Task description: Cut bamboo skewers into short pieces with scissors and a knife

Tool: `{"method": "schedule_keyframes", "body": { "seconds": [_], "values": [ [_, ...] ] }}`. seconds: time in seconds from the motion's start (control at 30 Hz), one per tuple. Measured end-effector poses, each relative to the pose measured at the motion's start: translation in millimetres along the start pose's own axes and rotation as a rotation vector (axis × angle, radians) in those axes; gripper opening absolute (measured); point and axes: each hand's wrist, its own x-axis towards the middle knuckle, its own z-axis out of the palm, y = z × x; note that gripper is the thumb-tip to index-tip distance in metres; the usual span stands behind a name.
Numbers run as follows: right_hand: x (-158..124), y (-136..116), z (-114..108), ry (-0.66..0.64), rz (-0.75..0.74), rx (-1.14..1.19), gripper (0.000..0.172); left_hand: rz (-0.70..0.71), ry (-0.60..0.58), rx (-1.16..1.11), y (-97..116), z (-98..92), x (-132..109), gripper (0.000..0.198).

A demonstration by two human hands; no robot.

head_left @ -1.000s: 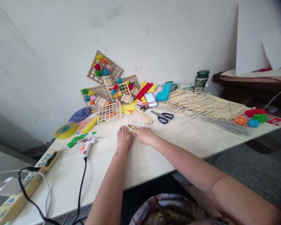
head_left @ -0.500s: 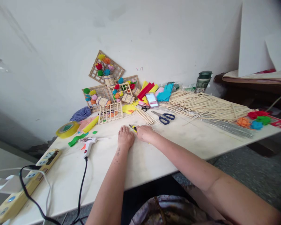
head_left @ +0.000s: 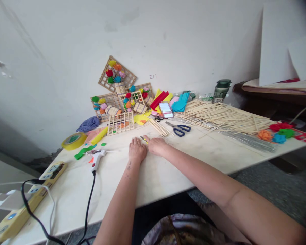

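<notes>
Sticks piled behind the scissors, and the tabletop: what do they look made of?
Sticks: pale tan, thin, straight and matte, so likely unfinished bamboo or wood.
Tabletop: off-white, smooth, faintly shiny and smudged. It is perhaps painted or laminated board, thin at its edge, but the core is hidden.

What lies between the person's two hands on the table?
A small yellow-and-black tool, its tip showing between the left hand and the right hand; the head view shows it.

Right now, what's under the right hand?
From under the right hand a thin yellow-and-black tool pokes out beside the left hand, low over the table. The rest of the tool is covered by the hand; anything else beneath cannot be seen.
</notes>
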Motion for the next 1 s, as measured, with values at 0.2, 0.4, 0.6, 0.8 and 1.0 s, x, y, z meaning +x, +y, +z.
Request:
{"method": "schedule_keyframes", "body": {
  "seconds": [0.2,0.4,0.6,0.8,1.0],
  "values": [
    [4.4,2.0,4.1,0.011,-0.02,0.028,0.053,0.012,0.009,0.0,-0.8,2.5,1.1,0.055],
    [8.0,2.4,4.8,0.013,-0.018,0.045,0.054,0.018,0.006,0.005,-0.9,2.7,0.8,0.054],
    [13.5,2.9,2.0,0.003,-0.02,0.048,0.056,0.028,0.008,0.001,-0.3,0.7,-0.3,0.053],
    [21.1,1.5,3.0,0.021,-0.019,0.067,0.057,0.042,0.003,-0.001,-0.6,-2.1,-1.4,0.052],
    [19.3,3.0,2.6,0.032,-0.032,0.065,0.055,-0.004,-0.018,-0.017,0.6,-1.1,0.0,0.054]
  ]
}}
